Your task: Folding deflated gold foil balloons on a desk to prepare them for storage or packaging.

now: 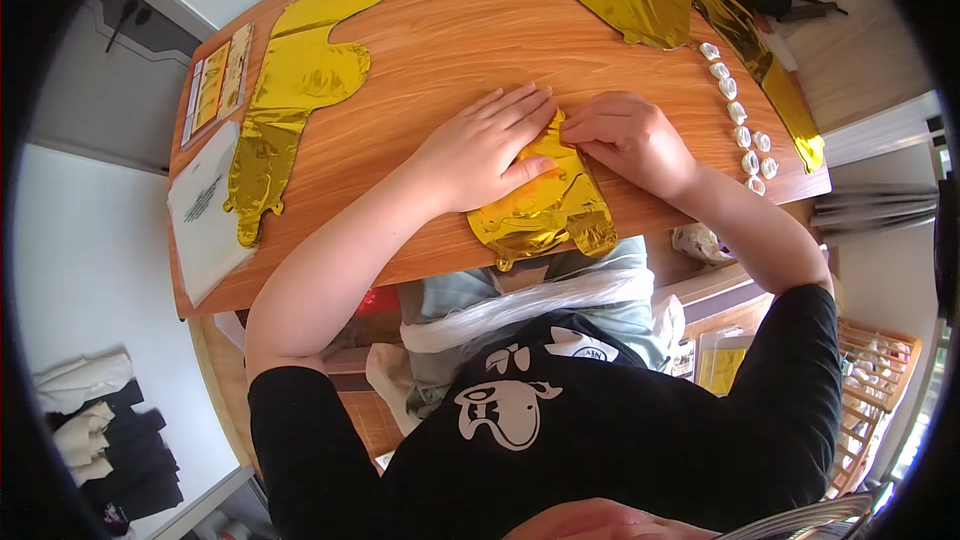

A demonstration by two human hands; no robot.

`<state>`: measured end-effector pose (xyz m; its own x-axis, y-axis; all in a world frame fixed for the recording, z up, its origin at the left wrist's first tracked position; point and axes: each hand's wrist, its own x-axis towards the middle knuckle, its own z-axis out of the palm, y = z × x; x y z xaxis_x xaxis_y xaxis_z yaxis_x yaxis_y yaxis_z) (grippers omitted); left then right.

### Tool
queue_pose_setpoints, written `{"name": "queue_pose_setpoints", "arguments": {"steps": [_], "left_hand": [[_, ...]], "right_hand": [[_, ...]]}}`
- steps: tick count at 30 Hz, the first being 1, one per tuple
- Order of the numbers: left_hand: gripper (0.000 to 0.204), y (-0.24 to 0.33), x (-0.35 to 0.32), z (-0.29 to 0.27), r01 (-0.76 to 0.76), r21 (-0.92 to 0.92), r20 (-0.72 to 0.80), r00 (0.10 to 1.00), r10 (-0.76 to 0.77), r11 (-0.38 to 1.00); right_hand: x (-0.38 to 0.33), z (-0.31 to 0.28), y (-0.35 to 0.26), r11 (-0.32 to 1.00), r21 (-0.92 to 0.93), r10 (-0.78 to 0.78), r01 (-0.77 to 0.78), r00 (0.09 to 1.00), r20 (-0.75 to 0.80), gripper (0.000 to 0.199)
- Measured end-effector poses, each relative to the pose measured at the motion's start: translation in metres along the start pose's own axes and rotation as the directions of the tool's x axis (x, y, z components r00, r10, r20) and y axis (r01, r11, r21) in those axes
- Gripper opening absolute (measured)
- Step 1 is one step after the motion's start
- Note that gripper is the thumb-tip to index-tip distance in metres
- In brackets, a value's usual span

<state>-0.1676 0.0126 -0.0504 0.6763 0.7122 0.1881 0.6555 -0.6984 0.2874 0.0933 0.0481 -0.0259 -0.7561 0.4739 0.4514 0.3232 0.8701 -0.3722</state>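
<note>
A gold foil balloon (545, 205), flat and folded into a compact piece, lies at the table's near edge, its lower end reaching over the edge. My left hand (495, 145) rests flat across its upper left part, fingers stretched out and thumb spread over the foil. At the upper right corner of the foil, my right hand (630, 140) pinches the edge between thumb and fingers. The exact grip is partly hidden by the curled fingers. Over my lap hangs a bundle of white strands (530, 305).
Another flat gold foil balloon (310, 65) lies on the left of the wooden table (450, 35), beside printed cards (217, 85) and plastic sleeves (205, 225). More gold foil (650, 5) spreads at the far right. Several small white coils (737, 112) line the right side.
</note>
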Motion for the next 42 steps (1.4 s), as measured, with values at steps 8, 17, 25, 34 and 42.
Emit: {"name": "queue_pose_setpoints", "arguments": {"steps": [8,17,25,34,42], "left_hand": [[0.071,-0.001,0.001,0.001,-0.026,0.035,-0.047,0.999,0.028,0.999],[0.065,0.001,-0.001,-0.009,0.020,-0.097,-0.012,1.000,-0.021,0.995],[0.047,-0.026,0.002,-0.039,0.083,-0.876,-0.001,0.985,-0.174,0.475],[0.055,-0.004,0.013,-0.008,-0.047,-0.162,-0.021,0.999,0.044,0.986],[0.063,-0.001,0.008,-0.003,-0.047,-0.023,-0.015,0.999,0.047,0.999]], "right_hand": [[0.001,-0.004,0.012,0.984,-0.098,-0.134,0.149,0.980,0.144,0.023],[0.005,-0.019,0.001,0.959,-0.167,-0.167,0.231,0.930,0.326,0.031],[0.007,-0.019,0.004,0.967,-0.132,-0.157,0.216,0.922,0.355,0.033],[0.004,-0.017,0.010,0.969,-0.091,-0.187,0.229,0.923,0.336,0.031],[-0.001,-0.026,-0.011,0.921,-0.227,-0.249,0.317,0.926,0.284,0.031]]}}
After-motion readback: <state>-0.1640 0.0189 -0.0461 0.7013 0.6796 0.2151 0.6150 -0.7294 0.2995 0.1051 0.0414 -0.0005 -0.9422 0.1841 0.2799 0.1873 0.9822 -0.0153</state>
